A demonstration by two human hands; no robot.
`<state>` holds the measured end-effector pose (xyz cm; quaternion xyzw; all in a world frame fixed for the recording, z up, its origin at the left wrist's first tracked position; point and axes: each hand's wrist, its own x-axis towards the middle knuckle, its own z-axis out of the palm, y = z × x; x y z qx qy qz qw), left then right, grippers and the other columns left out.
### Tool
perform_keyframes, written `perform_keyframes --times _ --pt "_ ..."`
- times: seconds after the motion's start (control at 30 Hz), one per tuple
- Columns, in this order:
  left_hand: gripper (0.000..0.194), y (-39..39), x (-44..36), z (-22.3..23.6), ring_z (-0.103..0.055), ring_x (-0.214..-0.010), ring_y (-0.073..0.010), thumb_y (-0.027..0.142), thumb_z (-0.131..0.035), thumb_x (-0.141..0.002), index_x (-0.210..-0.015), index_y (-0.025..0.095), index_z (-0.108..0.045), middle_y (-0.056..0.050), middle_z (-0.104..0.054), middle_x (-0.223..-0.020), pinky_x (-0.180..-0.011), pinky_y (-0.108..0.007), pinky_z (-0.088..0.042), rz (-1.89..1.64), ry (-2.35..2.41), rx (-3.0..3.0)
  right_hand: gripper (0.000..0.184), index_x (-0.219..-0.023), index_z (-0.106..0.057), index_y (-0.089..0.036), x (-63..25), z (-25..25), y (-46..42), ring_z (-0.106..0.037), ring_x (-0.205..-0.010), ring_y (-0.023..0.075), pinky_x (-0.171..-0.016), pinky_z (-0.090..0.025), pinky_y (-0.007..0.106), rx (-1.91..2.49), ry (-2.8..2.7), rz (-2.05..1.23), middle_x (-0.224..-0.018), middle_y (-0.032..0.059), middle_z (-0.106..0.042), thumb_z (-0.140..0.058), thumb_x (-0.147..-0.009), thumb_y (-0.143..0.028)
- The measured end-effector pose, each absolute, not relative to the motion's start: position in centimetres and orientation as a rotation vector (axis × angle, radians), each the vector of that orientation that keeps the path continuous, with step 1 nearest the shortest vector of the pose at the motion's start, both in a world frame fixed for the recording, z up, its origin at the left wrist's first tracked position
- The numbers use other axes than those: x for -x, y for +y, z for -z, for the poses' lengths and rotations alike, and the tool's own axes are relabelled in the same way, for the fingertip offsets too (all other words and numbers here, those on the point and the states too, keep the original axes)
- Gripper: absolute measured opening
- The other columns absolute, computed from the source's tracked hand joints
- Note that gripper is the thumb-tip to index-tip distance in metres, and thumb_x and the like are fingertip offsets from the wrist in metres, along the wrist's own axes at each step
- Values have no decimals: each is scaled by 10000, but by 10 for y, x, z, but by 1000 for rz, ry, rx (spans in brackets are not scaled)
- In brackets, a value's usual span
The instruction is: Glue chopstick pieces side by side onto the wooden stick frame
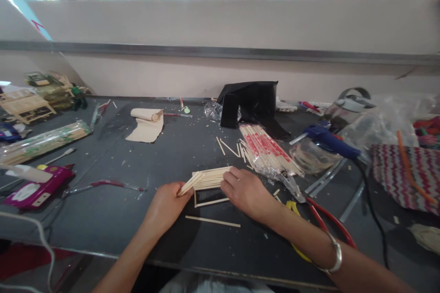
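My left hand point(169, 207) is closed around several loose wooden sticks point(190, 184), which angle up to the right from thumb and fingers. Beside them lies a small rectangular stick frame point(210, 178), its far part covered by sticks laid side by side and its near part open to the dark table. My right hand point(248, 192) is closed at the frame's right end, with curled fingers on the sticks there; its fingertips are partly hidden. A single wooden stick point(213, 221) lies on the table just in front of the frame.
An opened pack of sticks point(266, 149) lies behind my right hand, near red-handled pliers point(318, 215). Further right is a blue glue gun point(332, 141) with a black cable. A cloth roll point(147, 123) and a magenta box point(41, 187) are on the left.
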<state>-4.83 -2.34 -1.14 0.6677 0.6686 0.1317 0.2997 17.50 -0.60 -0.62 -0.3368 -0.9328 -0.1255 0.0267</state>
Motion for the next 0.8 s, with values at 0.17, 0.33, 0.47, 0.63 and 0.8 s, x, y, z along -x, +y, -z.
perform_keyframes --times 0.17,0.33,0.47,0.63,0.8 --pt "352 -24 46 14 -532 -639 -156 414 -426 -857 -769 176 -670 -24 -626 -671 -549 -226 -291 -319 1822 -1802 66 -805 -599 -148 -176 8 -5 -495 -829 220 -614 -335 303 1063 -2874 376 -827 75 -595 -565 -856 -123" --pt "324 -24 44 13 -548 -655 -155 373 -432 -864 -762 174 -666 -34 -640 -680 -552 -227 -278 -256 1869 -1819 58 -807 -603 -153 -178 8 -4 -499 -829 212 -628 -338 301 1077 -2857 335 -843 66 -601 -575 -854 -135" --pt "325 -24 46 16 -547 -645 -155 377 -426 -869 -792 176 -669 -33 -641 -681 -550 -227 -278 -267 1867 -1836 157 -836 -638 -172 -192 3 3 -525 -815 181 -651 -350 283 1175 -2695 249 -867 51 -614 -501 -913 -181" --pt "332 -24 48 16 -568 -668 -162 376 -422 -875 -826 177 -682 -49 -668 -723 -557 -220 -298 -246 1863 -1827 258 -892 -679 -180 -218 -8 17 -577 -846 144 -693 -367 240 1416 -2365 98 -905 45 -650 -440 -950 -256" --pt "347 -23 47 15 -576 -665 -170 401 -422 -871 -794 175 -674 -46 -666 -703 -552 -220 -297 -253 1876 -1820 224 -748 -683 -198 -225 -19 18 -591 -760 131 -629 -339 226 1644 -2479 -176 -810 3 -666 -494 -869 -209"
